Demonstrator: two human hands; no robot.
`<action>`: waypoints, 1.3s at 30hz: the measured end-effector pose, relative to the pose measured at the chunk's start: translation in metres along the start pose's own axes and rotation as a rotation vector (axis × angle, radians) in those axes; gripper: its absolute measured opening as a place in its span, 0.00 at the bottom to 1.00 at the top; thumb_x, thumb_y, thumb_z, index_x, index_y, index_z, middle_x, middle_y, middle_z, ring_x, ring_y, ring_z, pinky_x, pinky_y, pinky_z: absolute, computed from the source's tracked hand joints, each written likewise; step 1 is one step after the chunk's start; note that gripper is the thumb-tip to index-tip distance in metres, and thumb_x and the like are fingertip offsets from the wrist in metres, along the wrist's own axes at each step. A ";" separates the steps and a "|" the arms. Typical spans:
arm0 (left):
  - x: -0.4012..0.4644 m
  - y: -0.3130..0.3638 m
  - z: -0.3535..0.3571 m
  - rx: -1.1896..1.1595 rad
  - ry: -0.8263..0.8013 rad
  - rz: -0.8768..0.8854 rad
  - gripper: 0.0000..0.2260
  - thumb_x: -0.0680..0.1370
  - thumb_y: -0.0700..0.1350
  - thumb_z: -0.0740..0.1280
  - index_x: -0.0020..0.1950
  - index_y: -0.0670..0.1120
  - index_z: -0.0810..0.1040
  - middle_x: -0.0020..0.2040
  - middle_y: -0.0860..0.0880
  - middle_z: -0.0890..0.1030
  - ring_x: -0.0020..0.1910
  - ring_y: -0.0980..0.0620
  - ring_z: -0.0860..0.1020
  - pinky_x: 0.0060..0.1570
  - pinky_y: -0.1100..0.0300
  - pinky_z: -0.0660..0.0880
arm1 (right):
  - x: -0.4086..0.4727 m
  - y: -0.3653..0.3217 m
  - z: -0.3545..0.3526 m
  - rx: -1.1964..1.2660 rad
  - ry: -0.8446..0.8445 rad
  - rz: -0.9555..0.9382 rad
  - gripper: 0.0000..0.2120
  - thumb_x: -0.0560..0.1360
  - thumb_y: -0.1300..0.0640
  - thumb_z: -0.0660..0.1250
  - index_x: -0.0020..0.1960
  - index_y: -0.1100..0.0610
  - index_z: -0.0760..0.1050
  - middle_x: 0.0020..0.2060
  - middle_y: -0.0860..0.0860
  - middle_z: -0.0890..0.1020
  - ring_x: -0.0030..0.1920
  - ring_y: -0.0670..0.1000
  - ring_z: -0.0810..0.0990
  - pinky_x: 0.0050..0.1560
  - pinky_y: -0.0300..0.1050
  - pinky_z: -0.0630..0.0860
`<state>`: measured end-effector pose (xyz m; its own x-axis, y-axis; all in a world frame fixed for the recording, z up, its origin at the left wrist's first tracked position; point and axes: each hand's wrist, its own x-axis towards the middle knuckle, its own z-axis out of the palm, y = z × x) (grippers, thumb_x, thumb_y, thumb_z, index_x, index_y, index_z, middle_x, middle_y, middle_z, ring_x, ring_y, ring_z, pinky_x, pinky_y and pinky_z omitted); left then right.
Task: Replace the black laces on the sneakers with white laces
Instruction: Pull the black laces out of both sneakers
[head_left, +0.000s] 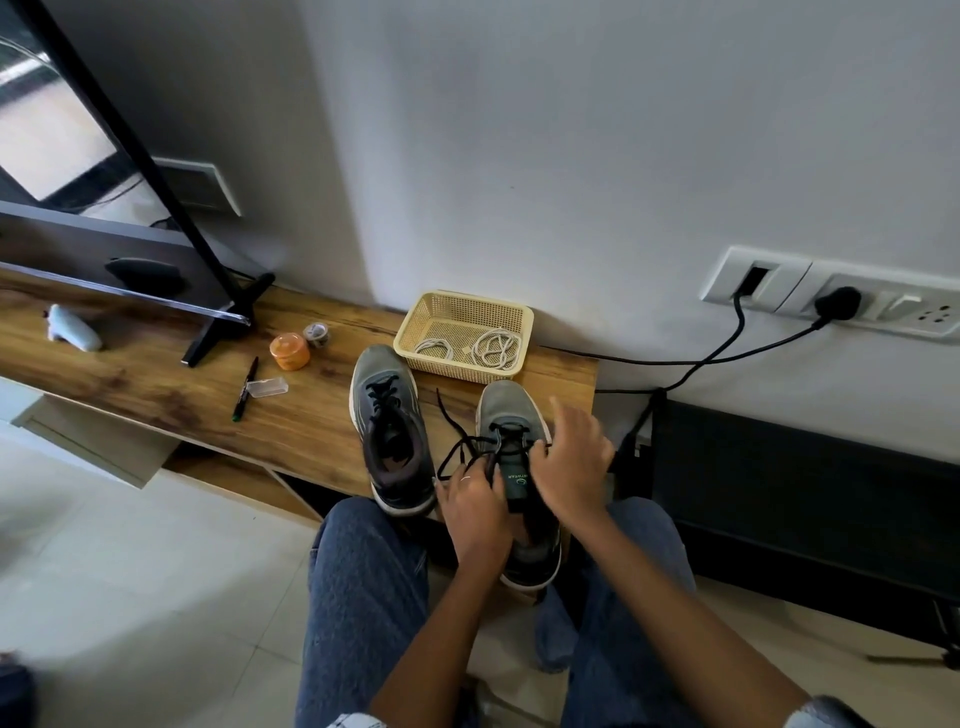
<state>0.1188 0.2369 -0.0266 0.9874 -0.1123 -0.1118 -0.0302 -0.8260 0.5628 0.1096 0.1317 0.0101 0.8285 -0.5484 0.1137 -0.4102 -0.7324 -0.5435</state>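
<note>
Step in hand, judged from the layout: unthreading the black lace (457, 441) from the right sneaker (514, 415), at the near edge of the surface (291, 431); left sneaker (387, 415) still laced, white laces (496, 349) waiting in the basket (415, 322). Left hand (475, 512) fingers curled, pinching the lace beside the tongue; right hand (569, 462) fingers loosely spread, touching the eyelet row, gripping nothing visibly. Next move probably calls for drawing the slack out of each eyelet in turn.

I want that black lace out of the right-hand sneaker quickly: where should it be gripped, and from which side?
Probably grip the black lace at its free end, which trails loose on the wooden table between the two sneakers. Come from the left of the right-hand sneaker with the left hand; that stretch lies slack and clear of the eyelets.
</note>
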 end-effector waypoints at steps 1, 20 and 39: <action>0.000 0.000 0.000 -0.001 0.006 0.006 0.17 0.83 0.49 0.55 0.68 0.46 0.73 0.64 0.46 0.77 0.68 0.48 0.69 0.73 0.49 0.49 | -0.001 -0.004 0.002 -0.062 -0.064 -0.103 0.21 0.76 0.58 0.63 0.68 0.52 0.68 0.65 0.47 0.72 0.71 0.51 0.63 0.69 0.55 0.56; -0.001 -0.007 0.011 -0.005 0.175 0.018 0.12 0.80 0.48 0.63 0.59 0.46 0.81 0.55 0.43 0.82 0.65 0.45 0.73 0.69 0.43 0.60 | 0.017 0.013 -0.001 1.080 0.063 0.920 0.07 0.80 0.66 0.57 0.44 0.62 0.70 0.40 0.61 0.78 0.35 0.53 0.80 0.34 0.51 0.79; -0.002 -0.004 0.002 0.026 0.106 -0.002 0.15 0.82 0.49 0.59 0.63 0.46 0.78 0.56 0.45 0.82 0.65 0.46 0.73 0.70 0.46 0.60 | -0.009 -0.008 0.023 -0.234 -0.242 -0.242 0.10 0.80 0.53 0.59 0.50 0.53 0.78 0.47 0.49 0.80 0.58 0.51 0.70 0.58 0.49 0.64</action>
<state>0.1163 0.2395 -0.0302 0.9983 -0.0524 -0.0247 -0.0307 -0.8405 0.5409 0.1143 0.1515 -0.0053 0.9659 -0.2588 0.0009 -0.2450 -0.9157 -0.3186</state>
